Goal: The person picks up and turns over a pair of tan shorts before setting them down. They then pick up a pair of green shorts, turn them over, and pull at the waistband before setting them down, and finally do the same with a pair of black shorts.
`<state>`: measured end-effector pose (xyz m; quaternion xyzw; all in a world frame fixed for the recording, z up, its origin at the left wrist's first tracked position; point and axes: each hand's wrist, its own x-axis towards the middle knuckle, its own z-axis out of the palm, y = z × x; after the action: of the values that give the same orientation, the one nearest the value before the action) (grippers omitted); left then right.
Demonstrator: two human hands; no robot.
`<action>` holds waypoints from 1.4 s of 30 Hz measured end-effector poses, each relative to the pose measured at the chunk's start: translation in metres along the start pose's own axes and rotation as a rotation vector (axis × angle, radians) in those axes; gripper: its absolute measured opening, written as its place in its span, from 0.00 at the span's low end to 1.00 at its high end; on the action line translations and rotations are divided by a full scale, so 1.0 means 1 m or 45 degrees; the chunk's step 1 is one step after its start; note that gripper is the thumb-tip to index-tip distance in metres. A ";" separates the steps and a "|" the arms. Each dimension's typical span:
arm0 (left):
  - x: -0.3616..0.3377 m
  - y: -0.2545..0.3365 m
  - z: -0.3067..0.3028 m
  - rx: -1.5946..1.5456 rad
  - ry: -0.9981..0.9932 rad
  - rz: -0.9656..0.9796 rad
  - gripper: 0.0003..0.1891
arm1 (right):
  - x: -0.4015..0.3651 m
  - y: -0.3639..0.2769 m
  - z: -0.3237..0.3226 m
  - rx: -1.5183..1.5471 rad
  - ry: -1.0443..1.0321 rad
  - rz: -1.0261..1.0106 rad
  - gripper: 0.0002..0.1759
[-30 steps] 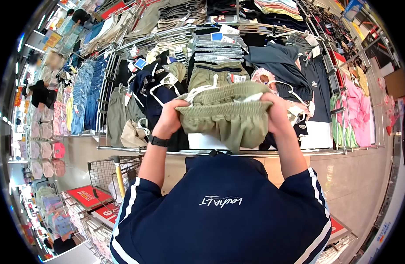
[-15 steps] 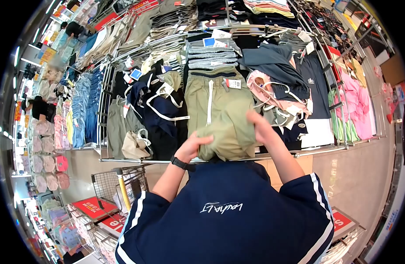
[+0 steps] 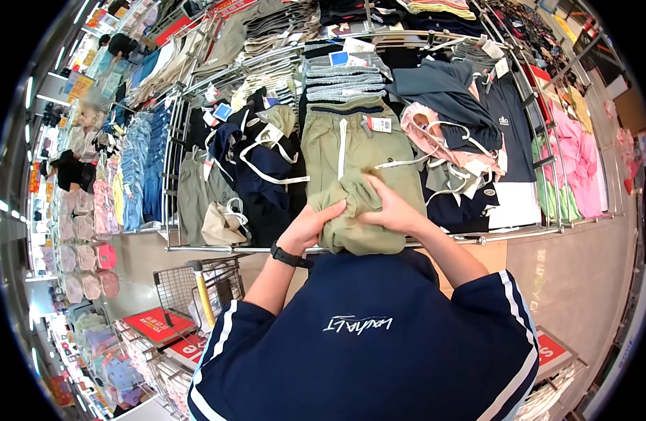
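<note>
Olive-green drawstring trousers [image 3: 361, 151] lie on the display rack in front of me, waistband away from me, with a white cord and a price tag. Their near end is bunched up into a folded bundle. My left hand [image 3: 314, 223], with a black band on the wrist, grips the bundle's left side, thumb on top. On the other side my right hand [image 3: 394, 209] clasps the same cloth, its fingertips partly blurred. Just beyond the waistband sits a stack of folded grey garments [image 3: 344, 81].
Rumpled navy clothes [image 3: 256, 186] lie left of the trousers; dark grey and pink garments [image 3: 442, 105] lie right. A metal rail [image 3: 491, 238] edges the rack near my body. Behind on the left stands a shopping cart [image 3: 190, 288] with a yellow handle.
My right hand has moved inward from the trousers' right edge onto the bunched cloth. The bundle is more gathered, and the view has shifted slightly.
</note>
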<state>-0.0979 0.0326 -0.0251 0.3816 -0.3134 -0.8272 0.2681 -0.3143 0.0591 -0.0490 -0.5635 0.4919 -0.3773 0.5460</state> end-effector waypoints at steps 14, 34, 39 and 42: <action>-0.044 0.034 0.009 0.416 0.243 0.402 0.26 | 0.009 -0.002 -0.063 0.512 -0.526 -0.417 0.22; -0.017 0.031 0.002 0.506 -0.463 0.344 0.51 | -0.005 -0.014 -0.042 0.267 -0.295 0.009 0.37; -0.009 0.019 0.003 0.883 -0.160 0.629 0.40 | 0.002 0.009 -0.036 0.839 -0.007 0.192 0.45; -0.013 0.020 0.007 0.692 0.050 0.646 0.26 | -0.004 -0.003 -0.041 0.656 0.092 -0.147 0.51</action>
<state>-0.0915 0.0305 -0.0008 0.3647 -0.6010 -0.6138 0.3593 -0.3537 0.0527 -0.0405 -0.4192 0.3661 -0.5405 0.6310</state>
